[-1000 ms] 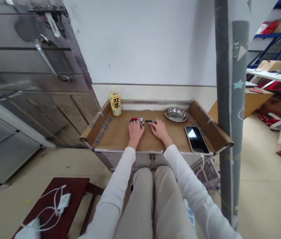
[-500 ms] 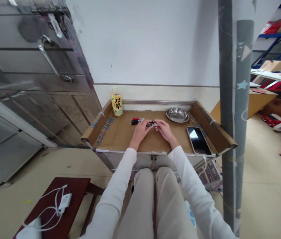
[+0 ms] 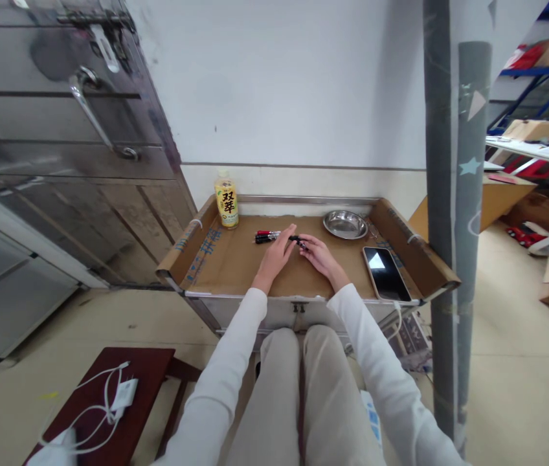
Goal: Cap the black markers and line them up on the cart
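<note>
At the bottom of the frame we see our knees in pale trousers, and both white sleeves run up from there toward the middle. In the lower left corner stands a dark red stool (image 3: 123,388) with a white charger and cable (image 3: 109,408) lying on it; bare floor lies between it and the cart.

Just above centre is the front rim of the metal cart (image 3: 235,299), its top lined with brown cardboard whose flaps rise on the left and right sides. Our left hand (image 3: 277,254) rests on the cardboard with the fingers stretched forward and loose, its fingertips at the black pen (image 3: 298,241). Our right hand (image 3: 319,255) is curled, pinching that same pen at its right end, so the pen lies between the two hands at mid-cart. Whether the left fingers actually grip it we cannot tell.

Just to the left of the fingertips lie more pens (image 3: 267,236), red and black, in a small bundle. Open cardboard spreads left of our hands up to the flap. At right, a phone (image 3: 386,273) lies close to the front rim, near the right flap.

Farther back, a steel dish (image 3: 345,224) sits at the right rear, and a yellow-labelled bottle (image 3: 226,200) stands upright in the left rear corner, by the white wall.
</note>
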Action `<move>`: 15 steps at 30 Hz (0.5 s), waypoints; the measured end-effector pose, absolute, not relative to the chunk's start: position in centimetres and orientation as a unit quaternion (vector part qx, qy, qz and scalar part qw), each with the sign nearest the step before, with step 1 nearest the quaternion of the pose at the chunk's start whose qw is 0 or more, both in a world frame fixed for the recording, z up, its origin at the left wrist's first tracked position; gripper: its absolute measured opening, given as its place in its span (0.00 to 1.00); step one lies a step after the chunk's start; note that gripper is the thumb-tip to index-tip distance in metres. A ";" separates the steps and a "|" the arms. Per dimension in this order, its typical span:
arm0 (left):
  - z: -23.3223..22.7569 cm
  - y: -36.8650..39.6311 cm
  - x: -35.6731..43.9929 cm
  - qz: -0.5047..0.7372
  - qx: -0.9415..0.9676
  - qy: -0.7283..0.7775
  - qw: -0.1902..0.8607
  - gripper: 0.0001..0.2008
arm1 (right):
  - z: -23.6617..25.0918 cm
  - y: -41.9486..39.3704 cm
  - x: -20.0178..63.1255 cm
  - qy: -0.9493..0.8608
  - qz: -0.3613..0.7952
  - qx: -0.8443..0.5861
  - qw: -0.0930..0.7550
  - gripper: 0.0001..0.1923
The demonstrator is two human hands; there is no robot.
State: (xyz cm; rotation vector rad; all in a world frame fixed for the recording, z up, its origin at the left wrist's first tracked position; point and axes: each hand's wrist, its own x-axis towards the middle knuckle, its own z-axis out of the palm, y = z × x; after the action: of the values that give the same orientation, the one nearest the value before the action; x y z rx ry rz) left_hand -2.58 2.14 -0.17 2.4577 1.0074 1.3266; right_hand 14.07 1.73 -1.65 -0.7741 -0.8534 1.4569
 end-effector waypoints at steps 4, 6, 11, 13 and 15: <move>-0.3 2.3 -2.6 0.479 0.803 0.341 0.093 0.21 | -1.6 1.8 14.0 -0.370 0.649 -0.323 0.581 0.10; -0.3 2.3 -2.7 0.490 0.797 0.340 0.090 0.20 | -1.6 1.9 14.0 -0.367 0.648 -0.321 0.585 0.10; -0.1 2.3 -2.8 0.523 0.779 0.337 0.079 0.17 | -1.8 2.1 14.3 -0.364 0.620 -0.339 0.607 0.11; -0.1 2.3 -2.9 0.536 0.770 0.339 0.072 0.16 | -1.9 2.2 14.3 -0.367 0.607 -0.343 0.616 0.11; -0.1 2.4 -2.9 0.548 0.760 0.341 0.071 0.14 | -2.0 2.2 14.3 -0.370 0.594 -0.346 0.624 0.13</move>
State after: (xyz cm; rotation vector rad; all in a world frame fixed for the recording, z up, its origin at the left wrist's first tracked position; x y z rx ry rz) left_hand -2.87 2.45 -0.14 2.2869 1.0264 1.6488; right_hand 14.29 2.21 -1.98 -0.7937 -0.8503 1.3646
